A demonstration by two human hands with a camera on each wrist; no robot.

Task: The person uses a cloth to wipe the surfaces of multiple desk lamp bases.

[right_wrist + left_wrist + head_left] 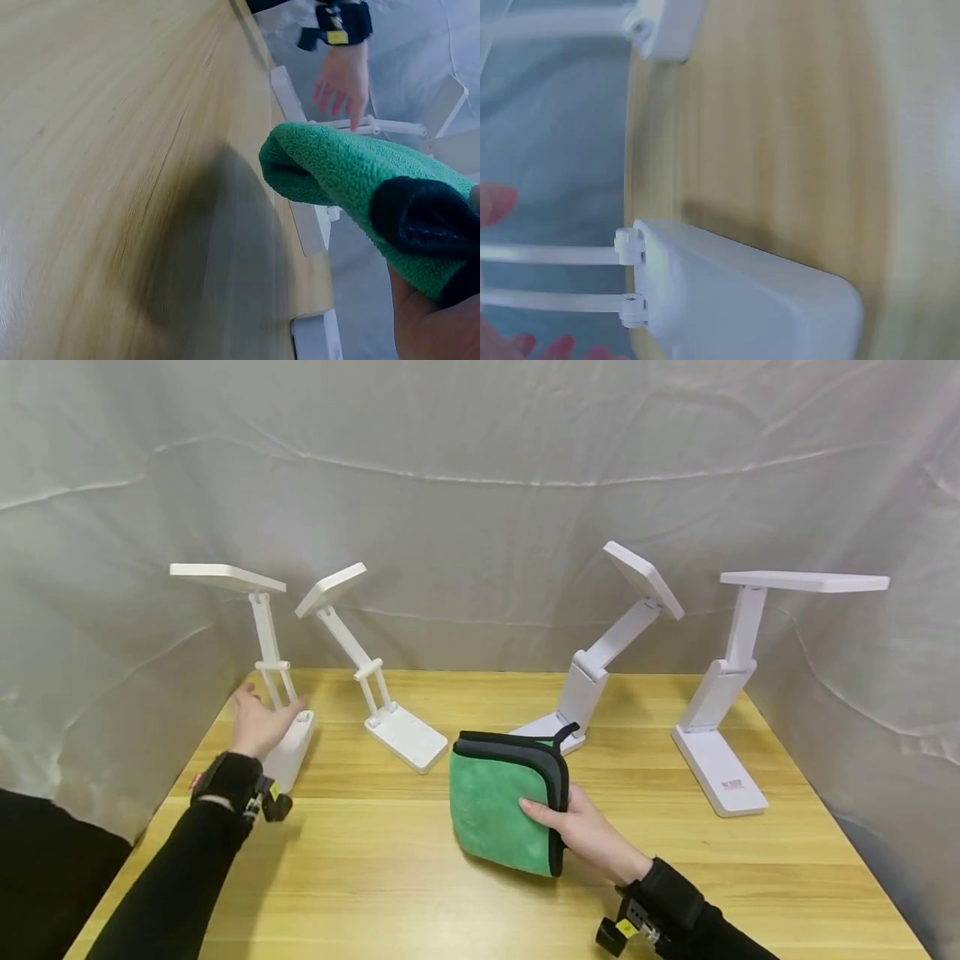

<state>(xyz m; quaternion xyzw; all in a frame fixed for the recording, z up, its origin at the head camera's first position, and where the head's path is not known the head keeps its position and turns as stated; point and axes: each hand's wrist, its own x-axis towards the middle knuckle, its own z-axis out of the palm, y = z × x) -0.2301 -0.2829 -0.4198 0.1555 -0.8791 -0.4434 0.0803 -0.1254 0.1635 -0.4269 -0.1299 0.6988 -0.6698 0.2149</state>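
Observation:
My left hand (pixel 258 724) reaches around the lower rods of the leftmost white desk lamp (pixel 291 756), thumb and fingers spread to either side. In the left wrist view, fingertips (pixel 495 204) show on both sides of the lamp's two thin rods (pixel 551 255), apparently not gripping them. Its base (pixel 742 300) stands on the table. My right hand (pixel 600 842) grips a folded green cloth (pixel 498 810) with black edging by its right side, thumb on the front. In the right wrist view the cloth (pixel 360 165) is lifted off the table, with its shadow below.
Three more white lamps stand along the back: one left of centre (pixel 408 739), one right of centre (pixel 583 685) partly behind the cloth, and one at far right (pixel 720 768). A pale fabric curtain (pixel 465 527) encloses the wooden table (pixel 390 877).

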